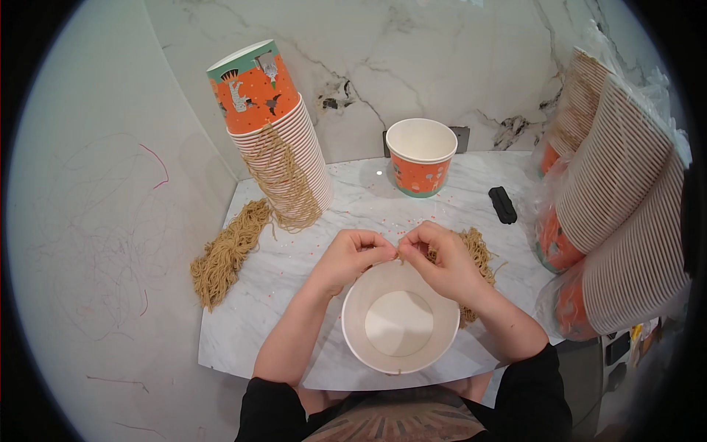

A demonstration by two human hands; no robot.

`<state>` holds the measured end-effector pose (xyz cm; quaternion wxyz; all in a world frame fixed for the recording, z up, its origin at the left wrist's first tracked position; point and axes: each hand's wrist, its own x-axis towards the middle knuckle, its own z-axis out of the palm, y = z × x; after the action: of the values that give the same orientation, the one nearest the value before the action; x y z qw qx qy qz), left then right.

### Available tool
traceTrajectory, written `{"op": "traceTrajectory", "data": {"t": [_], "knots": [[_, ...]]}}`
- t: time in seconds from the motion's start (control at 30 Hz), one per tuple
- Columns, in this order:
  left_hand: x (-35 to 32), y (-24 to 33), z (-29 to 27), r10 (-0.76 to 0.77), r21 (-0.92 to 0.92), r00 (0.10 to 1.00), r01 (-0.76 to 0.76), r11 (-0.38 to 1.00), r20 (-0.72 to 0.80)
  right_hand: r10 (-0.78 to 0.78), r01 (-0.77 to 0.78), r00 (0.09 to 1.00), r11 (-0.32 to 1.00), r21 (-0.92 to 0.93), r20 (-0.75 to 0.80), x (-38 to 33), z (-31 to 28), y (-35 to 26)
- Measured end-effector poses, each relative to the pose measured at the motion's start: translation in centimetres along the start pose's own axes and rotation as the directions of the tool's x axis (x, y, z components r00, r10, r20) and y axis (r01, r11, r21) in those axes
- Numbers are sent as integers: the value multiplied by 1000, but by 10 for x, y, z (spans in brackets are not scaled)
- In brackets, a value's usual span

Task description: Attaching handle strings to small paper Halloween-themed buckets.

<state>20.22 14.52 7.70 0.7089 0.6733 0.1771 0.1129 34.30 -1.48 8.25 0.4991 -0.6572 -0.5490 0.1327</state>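
Open paper bucket (400, 324) at near edge of tabletop (353, 206), centre. Left hand (351, 254) and right hand (440, 258) meet over its far rim. Twine bundle (479, 254) behind right hand; second twine bundle (224, 254) far left. Bucket stack (276, 132) rear left, single bucket (420, 157) rear centre, sleeved stacks (618, 191) right.

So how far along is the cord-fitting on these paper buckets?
Done: a tall stack of buckets stands with cords hanging. In hand: left hand and right hand pinch a cord at the rim of an open bucket. Left: cord bundle, lone bucket, wrapped stacks.
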Motion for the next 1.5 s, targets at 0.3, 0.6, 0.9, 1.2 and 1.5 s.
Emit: {"op": "traceTrajectory", "data": {"t": [0.3,0.6,0.9,1.2,1.5], "knots": [[6,-6,-7,-30,-28,1000,30,999,8,-17,19,1000,996,-90,23,-2,4,-1],[10,-5,-18,-80,-10,997,80,997,4,5,-2,996,999,-35,84,-1,2,2],[12,-15,-6,2,189,1000,3,982,-24,121,-214,937,940,264,327,2,0,16],[10,-20,1,96,450,992,-51,892,-80,190,-429,836,811,397,515,9,-4,23],[8,-15,4,87,237,987,-54,970,-134,229,-285,950,913,294,212,16,5,46]]}}
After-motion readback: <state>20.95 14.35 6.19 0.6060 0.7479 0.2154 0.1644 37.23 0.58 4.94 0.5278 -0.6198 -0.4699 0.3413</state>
